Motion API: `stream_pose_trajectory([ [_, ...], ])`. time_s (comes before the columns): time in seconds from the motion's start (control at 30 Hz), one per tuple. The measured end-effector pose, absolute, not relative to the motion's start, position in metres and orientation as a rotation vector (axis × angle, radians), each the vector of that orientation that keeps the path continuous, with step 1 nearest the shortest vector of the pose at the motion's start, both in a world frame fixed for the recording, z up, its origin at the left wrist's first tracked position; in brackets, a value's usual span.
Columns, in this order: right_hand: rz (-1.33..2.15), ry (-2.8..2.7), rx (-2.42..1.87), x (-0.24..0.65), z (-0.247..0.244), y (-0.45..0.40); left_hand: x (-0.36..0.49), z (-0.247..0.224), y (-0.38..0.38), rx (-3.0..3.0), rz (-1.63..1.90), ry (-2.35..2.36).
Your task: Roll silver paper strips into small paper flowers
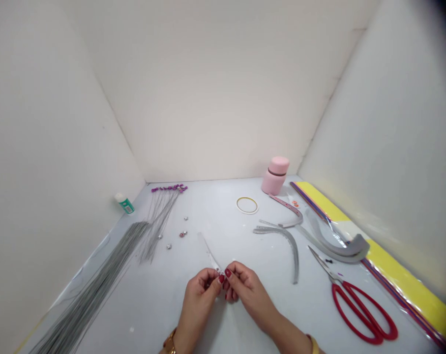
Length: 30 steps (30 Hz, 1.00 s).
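My left hand (pixel 202 292) and my right hand (pixel 247 287) meet at the lower middle of the view, fingertips pinched close together. Between them is one end of a thin whitish strip (pixel 209 253), which reaches up and to the left. The fingers hide the held end. Grey curved strips (pixel 291 241) lie to the right of my hands. On the left are several small silvery pieces (pixel 168 246) and a reddish one (pixel 182 235). Thin wires with purple tips (pixel 169 188) lie beyond them.
Grey wires (pixel 93 290) lie at left, near a glue stick (pixel 125 203). A tape ring (pixel 247 212) and pink container (pixel 274 182) stand farther back. Red-handled scissors (pixel 363 312), wide grey strips (pixel 350 253) and yellow sheets (pixel 388 268) occupy the right side.
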State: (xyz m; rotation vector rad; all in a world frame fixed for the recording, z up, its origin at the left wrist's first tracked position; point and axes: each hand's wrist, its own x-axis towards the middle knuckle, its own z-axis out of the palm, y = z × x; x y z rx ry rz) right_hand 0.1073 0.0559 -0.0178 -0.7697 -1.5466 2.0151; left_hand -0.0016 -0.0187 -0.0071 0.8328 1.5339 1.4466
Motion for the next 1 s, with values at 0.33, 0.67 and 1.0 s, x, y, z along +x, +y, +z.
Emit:
stream_pose_trajectory([
  [0.33,2.132,-1.458,-0.744,0.108,-0.013,0.055,-0.004,-0.005,-0.027,1.115,1.506,1.748],
  [0.67,2.085,-1.472,-0.760,0.107,-0.012,0.056,-0.008,0.000,-0.030,1.400,1.461,1.741],
  [1.0,1.980,-1.526,-0.761,0.108,-0.009,0.056,-0.008,-0.008,-0.031,1.304,1.514,1.851],
])
